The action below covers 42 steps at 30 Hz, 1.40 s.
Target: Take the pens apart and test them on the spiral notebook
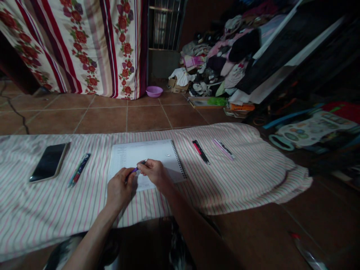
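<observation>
Bare forearms (95,228) lead to the left hand (119,188) and right hand (153,171), both pinching a slim purple-and-dark pen (135,170) over a white spiral-bound paper notebook (157,149) whose faint writing is unreadably small.

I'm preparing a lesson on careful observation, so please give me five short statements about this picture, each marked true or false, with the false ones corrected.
1. The left hand and the right hand both grip a purple pen above the notebook. True.
2. The notebook's spiral binding is along its left edge. False: the spiral binding runs along the right edge.
3. A phone lies on the striped cloth, left of the notebook. True.
4. The purple basin stands on the striped cloth. False: the purple basin stands on the tiled floor.
5. A red and black pen lies to the right of the notebook. True.
</observation>
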Tool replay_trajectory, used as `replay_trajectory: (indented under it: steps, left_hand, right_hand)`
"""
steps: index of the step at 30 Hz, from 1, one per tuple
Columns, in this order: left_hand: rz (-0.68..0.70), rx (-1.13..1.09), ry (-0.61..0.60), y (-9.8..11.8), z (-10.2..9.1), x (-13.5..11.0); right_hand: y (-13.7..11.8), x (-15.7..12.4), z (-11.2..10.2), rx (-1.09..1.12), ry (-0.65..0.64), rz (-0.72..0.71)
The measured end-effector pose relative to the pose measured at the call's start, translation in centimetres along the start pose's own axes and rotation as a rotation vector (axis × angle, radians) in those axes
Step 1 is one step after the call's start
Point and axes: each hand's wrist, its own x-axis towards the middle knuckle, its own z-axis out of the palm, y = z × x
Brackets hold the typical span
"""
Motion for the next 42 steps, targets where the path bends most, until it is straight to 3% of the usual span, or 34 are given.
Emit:
replay_trajectory:
  steps: [4,9,11,14,16,20,29,32,36,42]
  left_hand:
    - [0.021,0.023,0.013,0.1,0.1,-0.1]
    - [-0.096,-0.150,0.004,-0.4,0.1,-0.1]
    - [-0.177,-0.215,0.009,-0.8,0.0,0.0]
    - [-0.249,-0.248,0.016,-1.3,-0.1,-0.1]
    - [-0.260,-0.248,0.003,-1.6,-0.2,-0.1]
    - [-0.266,-0.242,-0.021,-1.7,-0.5,-0.2]
    - [-0.235,-0.210,-0.021,-1.8,-0.8,-0.4]
    - [-0.235,-0.201,-0.022,-1.7,-1.0,-0.4]
    - [-0.222,-0.176,-0.023,-1.4,-1.3,-0.3]
    - [-0.180,-0.107,-0.031,-1.3,-1.1,-0.4]
  right_hand:
    - [0.0,-0.1,0.0,0.021,-0.004,0.022]
    - [-0.1,0.7,-1.4,-0.004,-0.063,-0.053]
    - [-0.2,1.2,-2.9,-0.117,0.083,-0.127]
    - [-0.1,1.6,-5.6,-0.483,0.385,-0.312]
    - [0.3,1.7,-7.0,-0.707,0.469,-0.332]
    - [1.6,1.7,-8.3,-0.949,0.411,-0.298]
    - [2.1,2.1,-7.7,-1.050,0.405,-0.253]
    - [1.8,2.2,-7.4,-0.952,0.448,-0.250]
    - [1.5,2.3,-6.3,-0.552,0.367,-0.251]
    - [0.2,1.6,-3.9,0.160,0.234,0.009]
